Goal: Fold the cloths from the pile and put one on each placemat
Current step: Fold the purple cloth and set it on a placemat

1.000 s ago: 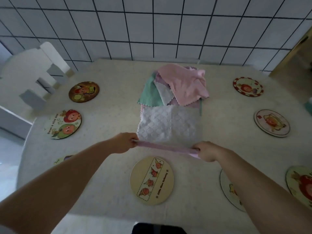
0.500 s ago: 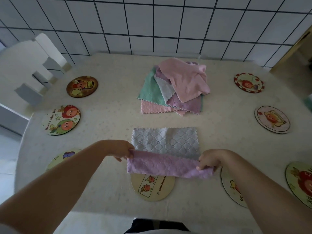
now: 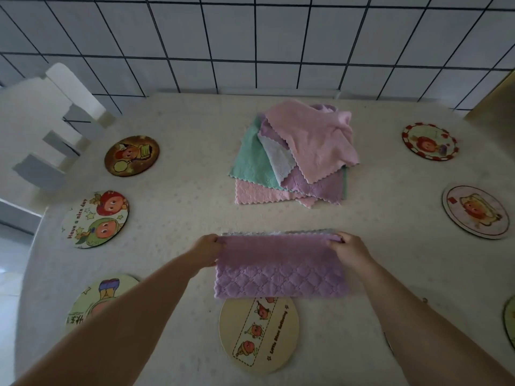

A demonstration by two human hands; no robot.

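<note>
Our left hand (image 3: 206, 250) pinches far-left corner of purple cloth (image 3: 278, 267); right hand (image 3: 349, 250) pinches far-right corner. Both grips at far edge, so folded layer lines up with grey underside edge showing just beyond. Cloth lies flat on table (image 3: 178, 218), doubled in half, near edge overlapping beige placemat (image 3: 259, 334): we judge that mat is its target, so folding happens right beside it. First fold about complete; second fold likely next. Pile (image 3: 295, 154) waits farther back, centre, reachable. Other placemats ring table, all bare.
</note>
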